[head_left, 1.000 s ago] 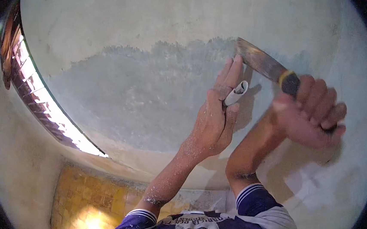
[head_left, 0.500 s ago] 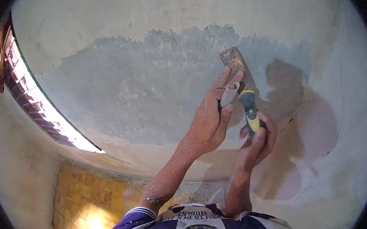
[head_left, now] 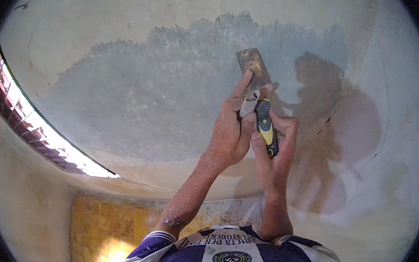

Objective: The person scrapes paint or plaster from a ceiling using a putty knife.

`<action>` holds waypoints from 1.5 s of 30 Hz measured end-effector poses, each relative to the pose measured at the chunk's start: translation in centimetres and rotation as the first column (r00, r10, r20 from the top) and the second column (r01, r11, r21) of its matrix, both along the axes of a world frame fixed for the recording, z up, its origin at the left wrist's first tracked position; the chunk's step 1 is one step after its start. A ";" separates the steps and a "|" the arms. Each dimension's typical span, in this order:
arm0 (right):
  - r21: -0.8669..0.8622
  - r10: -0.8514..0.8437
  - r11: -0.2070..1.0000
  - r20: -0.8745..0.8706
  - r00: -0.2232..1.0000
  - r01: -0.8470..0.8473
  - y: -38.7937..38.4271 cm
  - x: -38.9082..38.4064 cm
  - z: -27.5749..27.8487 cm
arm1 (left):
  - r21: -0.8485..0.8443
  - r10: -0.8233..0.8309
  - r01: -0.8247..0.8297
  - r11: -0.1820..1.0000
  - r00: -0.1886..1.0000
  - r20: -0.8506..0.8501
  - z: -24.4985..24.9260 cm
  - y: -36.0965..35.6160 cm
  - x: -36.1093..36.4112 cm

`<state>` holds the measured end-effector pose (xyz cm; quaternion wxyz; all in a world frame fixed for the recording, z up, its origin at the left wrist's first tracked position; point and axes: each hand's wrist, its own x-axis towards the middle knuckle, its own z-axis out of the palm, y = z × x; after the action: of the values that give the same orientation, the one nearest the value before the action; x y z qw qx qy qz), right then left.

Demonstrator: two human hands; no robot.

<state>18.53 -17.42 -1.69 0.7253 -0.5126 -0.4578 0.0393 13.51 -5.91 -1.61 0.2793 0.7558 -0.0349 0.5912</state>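
Note:
My right hand (head_left: pixel 278 148) is closed around the black and yellow handle of a scraper (head_left: pixel 266 127). Its worn, rust-stained metal blade points up and to the left, in front of the wall. Fingers of my left hand (head_left: pixel 230 135) reach onto the blade, and in that same hand is a small rolled piece of pale sheet (head_left: pixel 249 104), which looks like sandpaper. The roll sits right beside the top of the handle. Pale dust speckles my left forearm.
Behind my hands, a rough grey patch (head_left: pixel 139 91) spreads over the pale wall (head_left: pixel 130 6). A bright barred window opening (head_left: pixel 37 125) is at the left. Yellow tiles (head_left: pixel 109 216) show lower down, and my shadow falls on the wall at the right.
My right hand and the scraper have moved left, bringing the handle against the rolled sheet and closer to my left hand. The right-hand fingers now sit differently along the handle. The view has shifted slightly.

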 end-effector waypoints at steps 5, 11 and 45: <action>0.232 0.112 0.968 -0.079 0.991 -0.091 3.0 -0.9 1.9 | -0.032 -0.041 0.038 0.999 0.996 -0.077 3.9 0.6 -1.7; 0.218 0.205 0.963 -0.194 0.959 -0.161 3.7 -1.2 1.6 | -0.066 -0.175 0.174 0.982 0.985 -0.004 3.1 2.3 -1.6; 0.223 0.149 0.971 -0.263 0.953 -0.090 5.1 -3.4 4.3 | -0.001 0.118 -0.119 0.993 0.978 0.170 4.6 4.2 -1.6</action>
<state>15.16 -12.31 2.62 0.8283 -0.3943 -0.3835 0.1066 11.90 -1.73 2.99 0.2360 0.7049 -0.0162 0.6687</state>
